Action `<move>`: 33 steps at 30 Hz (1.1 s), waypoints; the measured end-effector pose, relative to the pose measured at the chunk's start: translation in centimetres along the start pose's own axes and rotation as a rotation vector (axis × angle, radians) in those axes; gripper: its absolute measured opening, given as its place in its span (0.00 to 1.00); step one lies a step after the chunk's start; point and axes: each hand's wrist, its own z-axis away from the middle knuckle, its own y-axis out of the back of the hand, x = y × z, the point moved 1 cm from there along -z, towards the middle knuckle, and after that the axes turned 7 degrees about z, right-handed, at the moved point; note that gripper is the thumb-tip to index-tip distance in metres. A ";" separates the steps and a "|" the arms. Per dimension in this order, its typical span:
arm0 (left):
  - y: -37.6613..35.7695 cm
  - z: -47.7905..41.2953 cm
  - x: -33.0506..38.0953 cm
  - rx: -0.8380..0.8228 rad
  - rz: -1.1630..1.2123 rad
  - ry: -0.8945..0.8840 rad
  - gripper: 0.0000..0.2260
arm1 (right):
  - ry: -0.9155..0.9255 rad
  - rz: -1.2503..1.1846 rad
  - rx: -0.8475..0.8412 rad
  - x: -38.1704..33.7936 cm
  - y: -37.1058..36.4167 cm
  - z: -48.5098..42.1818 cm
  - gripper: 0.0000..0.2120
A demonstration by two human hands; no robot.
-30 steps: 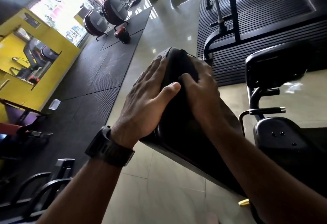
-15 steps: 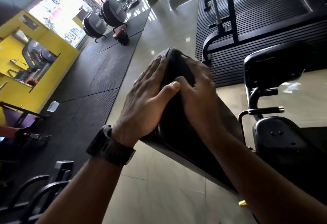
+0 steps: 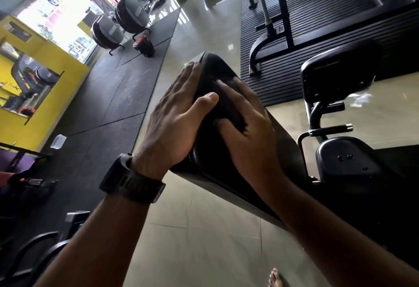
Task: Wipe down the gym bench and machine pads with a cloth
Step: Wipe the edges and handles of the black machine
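A black padded bench back (image 3: 213,66) slants up in the middle of the head view. My left hand (image 3: 172,123) lies flat against its left edge, fingers straight and thumb over the top; a black watch is on that wrist. My right hand (image 3: 251,132) presses a dark cloth (image 3: 231,109) onto the top face of the pad, thumb and fingers curled round the cloth. The cloth is almost the same colour as the pad and mostly hidden under that hand.
A second black pad (image 3: 340,71) on a steel post and a lower seat pad (image 3: 347,159) stand close on the right. A black rack base (image 3: 267,44) sits on ribbed matting behind. Rubber mats (image 3: 102,96), exercise bikes (image 3: 127,19) and a yellow wall (image 3: 45,96) lie left. My bare foot (image 3: 275,277) is on the tiled floor.
My right hand has slid the cloth a little down the pad towards me. My left hand has stayed on the pad's left edge.
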 end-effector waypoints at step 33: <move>-0.1 0.4 0.6 0.005 -0.070 0.077 0.34 | -0.425 0.014 0.041 4.4 0.7 2.4 0.28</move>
